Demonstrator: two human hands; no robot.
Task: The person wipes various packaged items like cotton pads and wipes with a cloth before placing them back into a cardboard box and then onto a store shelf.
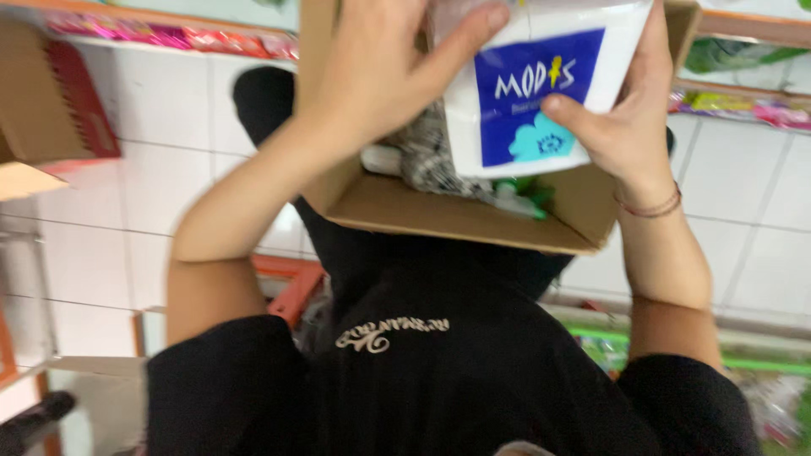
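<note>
Box [473, 215] crammed; white pack [532, 93] blocks opening; floor [101, 245] left open.

white tiled floor [127, 152] underfoot; open cardboard box with red print [51, 101] resting on it at nine o'clock; shelf edges [169, 34] at eleven and two o'clock carrying rows of pink packets [735, 105].

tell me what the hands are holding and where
Both hands grip a white and blue packet over a cardboard box: left hand at its left edge, right hand at its right.
</note>
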